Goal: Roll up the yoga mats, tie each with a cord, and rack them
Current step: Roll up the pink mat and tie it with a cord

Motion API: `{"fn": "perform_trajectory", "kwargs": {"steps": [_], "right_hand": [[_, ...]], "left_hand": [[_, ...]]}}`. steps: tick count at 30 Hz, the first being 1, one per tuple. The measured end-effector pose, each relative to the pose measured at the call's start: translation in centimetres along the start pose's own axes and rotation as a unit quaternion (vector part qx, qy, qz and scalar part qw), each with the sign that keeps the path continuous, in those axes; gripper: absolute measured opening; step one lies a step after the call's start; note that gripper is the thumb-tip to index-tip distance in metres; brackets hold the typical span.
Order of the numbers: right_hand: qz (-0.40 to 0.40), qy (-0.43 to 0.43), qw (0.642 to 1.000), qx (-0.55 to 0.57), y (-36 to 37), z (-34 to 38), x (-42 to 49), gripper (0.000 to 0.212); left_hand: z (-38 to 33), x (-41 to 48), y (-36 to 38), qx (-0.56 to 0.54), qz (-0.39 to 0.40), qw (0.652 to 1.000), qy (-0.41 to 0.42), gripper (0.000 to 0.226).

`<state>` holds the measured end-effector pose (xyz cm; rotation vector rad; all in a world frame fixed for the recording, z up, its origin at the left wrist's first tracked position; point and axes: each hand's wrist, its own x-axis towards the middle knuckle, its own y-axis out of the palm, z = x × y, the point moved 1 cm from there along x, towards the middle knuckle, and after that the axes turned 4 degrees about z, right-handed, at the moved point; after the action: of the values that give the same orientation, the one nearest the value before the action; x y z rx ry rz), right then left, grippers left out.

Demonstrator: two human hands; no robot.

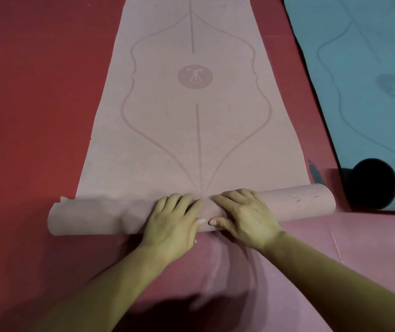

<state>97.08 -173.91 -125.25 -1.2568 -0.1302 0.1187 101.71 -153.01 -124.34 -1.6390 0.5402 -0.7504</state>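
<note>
A pale pink yoga mat [191,130] with a printed line pattern and a round emblem lies stretched away from me on the floor. Its near end is curled into a roll [91,216] that spans the mat's width. My left hand [175,224] and my right hand [244,216] lie side by side, palms down, on the middle of that roll, fingers spread over its top and thumbs on its near side. A teal yoga mat [364,75] lies at the right, its near end curled into a dark-cored roll [373,185]. No cord is in view.
The floor is covered with red matting [36,92], lighter pink at the lower right [359,248]. A narrow strip of floor separates the pink mat from the teal one. My forearms cast a shadow on the floor in front of me.
</note>
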Motion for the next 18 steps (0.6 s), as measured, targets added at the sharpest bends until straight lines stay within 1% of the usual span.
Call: {"fn": "perform_trajectory", "kwargs": {"steps": [3, 6, 8, 12, 16, 18], "right_hand": [[-0.025, 0.017, 0.999, -0.017, -0.1, 0.4, -0.1, 0.065], [-0.046, 0.019, 0.999, -0.009, 0.0, 0.4, -1.0, 0.069], [-0.04, 0.011, 0.999, -0.013, 0.3, 0.2, -1.0, 0.073], [-0.021, 0.012, 1.0, -0.012, 0.1, -0.4, 0.6, 0.07], [0.014, 0.023, 0.999, -0.017, -0.5, -0.8, 1.9, 0.068], [0.028, 0.031, 0.999, -0.017, -0.6, -0.8, 2.3, 0.07]], "left_hand": [[0.0, 0.8, 0.4, -0.009, 0.014, 0.999, -0.035, 0.037], [0.2, 1.3, 0.5, -0.02, 0.004, 0.998, -0.052, 0.036], [0.3, 1.6, 0.4, -0.026, 0.004, 0.998, -0.054, 0.035], [0.5, 2.1, 0.1, -0.024, 0.004, 0.998, -0.066, 0.036], [1.0, 0.9, 0.3, -0.001, 0.01, 0.999, -0.047, 0.047], [1.0, 0.9, 0.6, 0.004, 0.014, 0.998, -0.053, 0.047]]}}
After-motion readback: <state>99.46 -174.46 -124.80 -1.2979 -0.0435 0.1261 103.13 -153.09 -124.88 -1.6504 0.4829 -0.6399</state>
